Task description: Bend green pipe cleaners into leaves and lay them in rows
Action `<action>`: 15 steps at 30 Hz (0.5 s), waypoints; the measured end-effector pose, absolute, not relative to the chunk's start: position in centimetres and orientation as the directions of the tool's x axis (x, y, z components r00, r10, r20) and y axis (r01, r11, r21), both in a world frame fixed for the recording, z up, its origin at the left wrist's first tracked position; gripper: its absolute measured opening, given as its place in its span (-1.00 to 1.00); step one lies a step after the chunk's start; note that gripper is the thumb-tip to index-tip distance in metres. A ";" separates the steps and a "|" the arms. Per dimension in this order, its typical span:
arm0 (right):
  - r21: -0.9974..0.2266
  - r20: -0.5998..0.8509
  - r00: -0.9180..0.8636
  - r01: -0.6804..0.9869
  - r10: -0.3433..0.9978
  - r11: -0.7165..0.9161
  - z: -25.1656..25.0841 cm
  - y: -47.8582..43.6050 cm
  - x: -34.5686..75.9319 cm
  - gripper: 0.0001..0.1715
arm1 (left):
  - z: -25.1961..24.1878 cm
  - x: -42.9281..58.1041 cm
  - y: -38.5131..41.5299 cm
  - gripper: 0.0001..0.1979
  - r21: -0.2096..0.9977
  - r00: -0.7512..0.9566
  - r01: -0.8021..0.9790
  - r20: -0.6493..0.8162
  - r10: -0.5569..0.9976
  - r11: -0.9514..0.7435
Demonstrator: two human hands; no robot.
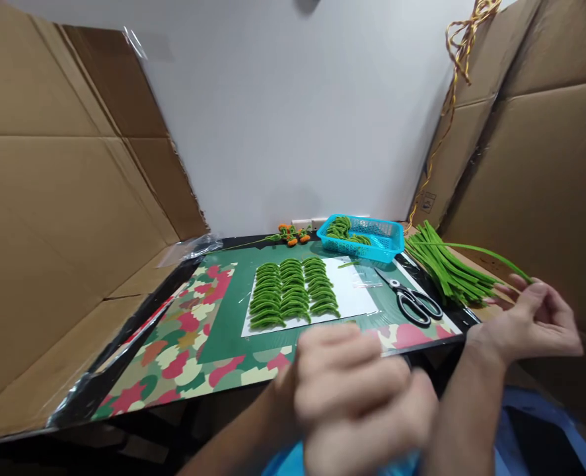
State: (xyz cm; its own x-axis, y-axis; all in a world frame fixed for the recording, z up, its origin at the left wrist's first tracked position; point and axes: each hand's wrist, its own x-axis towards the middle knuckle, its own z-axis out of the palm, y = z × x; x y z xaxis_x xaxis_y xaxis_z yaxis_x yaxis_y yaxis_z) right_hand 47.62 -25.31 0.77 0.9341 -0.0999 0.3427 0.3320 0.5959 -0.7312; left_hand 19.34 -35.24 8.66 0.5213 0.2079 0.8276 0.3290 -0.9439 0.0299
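My right hand (538,324) pinches one end of a long green pipe cleaner (485,249) at the right edge of the table. The stem arches leftward over a bundle of green pipe cleaners (448,271). Close to the camera, my left hand (357,396) is curled into a fist, blurred; whatever it may hold is hidden. Beyond it, several short, curved green pipe-cleaner pieces (293,291) lie in three columns on a white sheet (355,297). Black-handled scissors (411,301) rest between the sheet and the bundle, blades pointing up-left.
A blue plastic basket (392,248) with more curved green pieces stands at the back. Beside it lie orange-and-green flower shapes (293,233). Cardboard walls (74,165) flank the table on both sides, and a twisted cord (454,86) hangs at right. Clear plastic (198,244) lies back left.
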 end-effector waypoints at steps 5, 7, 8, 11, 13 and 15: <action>-0.638 0.307 0.952 0.204 0.003 0.743 2.8 -27.0 48.9 -0.64 | 9.1 20.8 -27.7 -0.75 0.143 0.485 0.431 0.796 0.363 -0.891; -0.574 0.336 0.940 0.155 0.058 0.804 3.4 -27.3 49.4 -0.54 | 8.4 21.1 -26.3 -0.60 0.225 0.410 0.561 0.761 0.503 -0.797; -0.538 0.354 0.933 0.148 0.063 0.830 3.7 -27.3 49.4 -0.51 | 7.9 21.0 -25.7 -0.50 0.251 0.374 0.591 0.757 0.536 -0.767; -0.477 0.372 0.926 0.128 0.068 0.869 4.8 -27.2 48.7 -0.46 | 6.4 20.1 -24.7 -0.23 0.314 0.331 0.573 0.756 0.564 -0.757; -0.500 0.380 0.920 0.118 0.095 0.858 5.5 -26.9 47.7 -0.43 | 5.5 19.1 -24.5 -0.18 0.390 0.269 0.514 0.773 0.575 -0.764; -0.568 0.378 0.920 0.139 0.108 0.811 6.1 -26.5 46.6 -0.36 | 4.7 18.0 -24.9 -0.33 0.486 0.184 0.419 0.782 0.596 -0.767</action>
